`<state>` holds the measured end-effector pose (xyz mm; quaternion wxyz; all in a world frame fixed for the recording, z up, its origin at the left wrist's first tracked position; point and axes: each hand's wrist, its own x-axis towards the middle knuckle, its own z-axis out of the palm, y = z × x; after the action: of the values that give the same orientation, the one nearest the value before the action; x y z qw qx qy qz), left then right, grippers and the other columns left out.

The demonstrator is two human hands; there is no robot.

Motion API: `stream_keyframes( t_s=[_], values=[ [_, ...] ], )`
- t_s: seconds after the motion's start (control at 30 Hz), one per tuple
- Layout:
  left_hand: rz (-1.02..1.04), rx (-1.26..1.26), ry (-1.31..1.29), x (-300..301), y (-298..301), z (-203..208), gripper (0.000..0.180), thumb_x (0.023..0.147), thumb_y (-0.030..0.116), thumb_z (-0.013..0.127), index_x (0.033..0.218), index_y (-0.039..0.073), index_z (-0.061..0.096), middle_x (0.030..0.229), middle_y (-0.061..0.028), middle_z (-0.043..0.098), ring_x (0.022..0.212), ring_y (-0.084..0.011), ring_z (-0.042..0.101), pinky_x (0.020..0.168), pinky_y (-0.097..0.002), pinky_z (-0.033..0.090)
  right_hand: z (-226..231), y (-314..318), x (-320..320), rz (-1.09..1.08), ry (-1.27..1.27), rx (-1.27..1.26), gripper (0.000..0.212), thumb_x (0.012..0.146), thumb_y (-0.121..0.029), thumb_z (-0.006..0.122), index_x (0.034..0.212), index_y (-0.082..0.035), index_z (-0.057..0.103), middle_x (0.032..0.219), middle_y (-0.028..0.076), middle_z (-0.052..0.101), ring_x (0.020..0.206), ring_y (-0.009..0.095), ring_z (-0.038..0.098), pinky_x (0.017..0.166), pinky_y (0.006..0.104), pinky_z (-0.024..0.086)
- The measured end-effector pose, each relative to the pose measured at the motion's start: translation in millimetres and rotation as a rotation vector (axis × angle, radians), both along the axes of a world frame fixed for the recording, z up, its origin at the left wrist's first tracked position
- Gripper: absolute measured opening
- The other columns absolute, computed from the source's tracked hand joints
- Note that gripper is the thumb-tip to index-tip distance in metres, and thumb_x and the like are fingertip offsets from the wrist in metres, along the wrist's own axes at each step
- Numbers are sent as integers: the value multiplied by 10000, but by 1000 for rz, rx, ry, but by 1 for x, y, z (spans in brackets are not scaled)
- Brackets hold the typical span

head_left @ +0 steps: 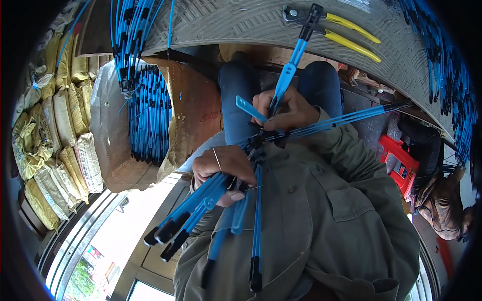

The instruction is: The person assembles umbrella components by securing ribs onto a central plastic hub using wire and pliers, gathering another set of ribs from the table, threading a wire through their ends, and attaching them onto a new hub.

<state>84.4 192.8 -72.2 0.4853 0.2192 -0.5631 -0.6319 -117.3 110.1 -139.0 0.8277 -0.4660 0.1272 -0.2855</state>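
Observation:
Over my lap is a jointed frame (257,220) of blue rods with black ends, spreading from a dark central hub (255,144). My left hand (223,168) is closed around a bundle of the blue arms (193,198), left of the hub; their black tips point down and left. Thin pins or wires (217,159) show at its fingers. With bent fingers, my right hand (292,111) pinches the upright blue arm (285,80), whose black tip reaches over the table edge. Another blue arm (346,120) extends to the right, and a short blue piece (249,109) angles up beside my right fingers.
Yellow-handled pincers (351,37) lie on the grey patterned table (216,22). Blue rods hang off its left (131,35) and right (444,75) sides. An open sack (193,105) at left holds many more. Stacked yellowish packets (60,125) and a red plastic stool (399,163) flank me.

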Motion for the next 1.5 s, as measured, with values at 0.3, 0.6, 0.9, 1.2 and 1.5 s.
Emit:
stream_keyframes(
  t_s=[0.3, 0.6, 0.9, 1.2, 1.5],
  values=[
    [69, 14, 212, -7, 7, -12, 152, 631, 60, 716, 748, -16, 655, 685, -155, 634, 536, -182, 568, 520, -284, 448, 20, -4, -46, -72, 635, -241, 283, 742, -163, 730, 958, -16, 621, 922, 89, 629, 942, 160, 596, 818, 289, 466],
    [-15, 29, 166, -3, -4, -8, 161, 624, 45, 707, 759, -23, 650, 669, -144, 634, 556, -191, 573, 539, -281, 444, 27, 14, -52, 370, 618, -732, 242, 755, -162, 719, 916, -5, 629, 836, 74, 646, 777, 151, 624, 636, 286, 478],
    [122, 198, 6, 2, 2, 15, 106, 658, 53, 688, 716, -3, 619, 682, -108, 617, 620, -190, 555, 590, -296, 432, 29, 8, -11, 86, 130, -290, 123, 755, -63, 690, 828, 7, 620, 726, 89, 585, 601, 197, 553, 518, 290, 395],
    [483, -122, -458, -6, 18, 9, 76, 717, 6, 637, 774, 1, 587, 709, -78, 570, 659, -162, 531, 608, -291, 417, 43, 32, 15, -210, 204, -479, 142, 729, -71, 714, 779, 1, 602, 652, 60, 518, 506, 117, 472, 454, 266, 333],
    [687, 214, -297, -23, 22, 15, 37, 761, -9, 585, 758, 8, 552, 703, -61, 542, 630, -138, 516, 590, -263, 409, 39, 40, 21, -331, 259, -360, 173, 732, -103, 719, 708, -22, 568, 621, 40, 490, 477, 96, 439, 437, 253, 309]
  ],
)
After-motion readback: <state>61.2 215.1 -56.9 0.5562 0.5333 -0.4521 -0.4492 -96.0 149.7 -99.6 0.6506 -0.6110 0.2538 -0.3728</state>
